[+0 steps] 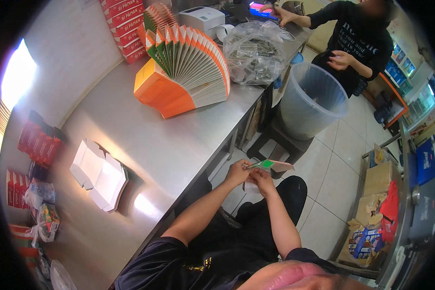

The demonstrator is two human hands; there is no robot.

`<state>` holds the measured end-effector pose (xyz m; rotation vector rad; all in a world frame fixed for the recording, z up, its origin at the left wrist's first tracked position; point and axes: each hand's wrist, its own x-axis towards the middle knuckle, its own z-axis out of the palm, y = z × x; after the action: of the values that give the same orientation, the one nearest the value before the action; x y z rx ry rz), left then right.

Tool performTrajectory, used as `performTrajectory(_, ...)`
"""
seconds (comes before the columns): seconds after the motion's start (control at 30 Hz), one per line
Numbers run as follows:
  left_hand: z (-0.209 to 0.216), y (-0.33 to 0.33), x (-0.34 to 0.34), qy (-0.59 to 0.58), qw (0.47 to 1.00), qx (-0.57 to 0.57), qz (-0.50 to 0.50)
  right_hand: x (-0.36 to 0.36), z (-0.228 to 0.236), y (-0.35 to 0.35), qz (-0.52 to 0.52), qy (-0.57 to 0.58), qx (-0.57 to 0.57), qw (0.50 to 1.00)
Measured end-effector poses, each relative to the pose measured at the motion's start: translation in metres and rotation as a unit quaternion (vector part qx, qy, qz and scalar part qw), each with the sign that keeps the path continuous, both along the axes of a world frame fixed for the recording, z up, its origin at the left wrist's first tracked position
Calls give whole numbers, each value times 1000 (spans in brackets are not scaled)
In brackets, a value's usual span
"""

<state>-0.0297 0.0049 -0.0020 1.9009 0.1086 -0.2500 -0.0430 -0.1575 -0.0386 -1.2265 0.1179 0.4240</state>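
On my far left, the open carton (100, 174) sits on the smooth, brushed-metal bench (94, 121), its pale cardboard inside facing up and its side flaps angled. Farther along the bench, a row of flattened cartons (193, 72) curves like a fan, orange and green card with tight, ribbed pale edges. My left hand (237, 173) is nearly closed, fingers curled, pinching the left end of a folded card piece (277, 166) over my lap, clear of the bench. Above it, a crinkled, see-through plastic bag (254, 50) bulges. My right hand (261, 182) is bent in close beside the left, fingertips pinching the card's lower edge; the exact thumb contact is too small to tell. The card is thin, flat-sided, with a green patch and a pinkish-orange panel pointing right. Beyond it stands a round, cloudy plastic tub (310, 104).
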Motion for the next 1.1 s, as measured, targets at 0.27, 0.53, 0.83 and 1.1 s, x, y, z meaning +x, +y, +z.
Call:
performTrajectory(0.27, 0, 4, 2, -33, 999, 6, -8, 0, 5, 5, -16, 20, 26, 999)
performTrajectory(0.53, -13, 15, 2, -36, 978, 206, -21, 0, 7, 6, -156, -75, -228, 958)
performTrajectory(0.83, 6, 25, 7, 77, 953, 289, -57, 15, 9, -29, -211, -279, -342, 872)
performTrajectory(1.1, 37, 21, 2, -247, 957, 143, 59, -9, 58, 4, -163, -259, -416, 856)
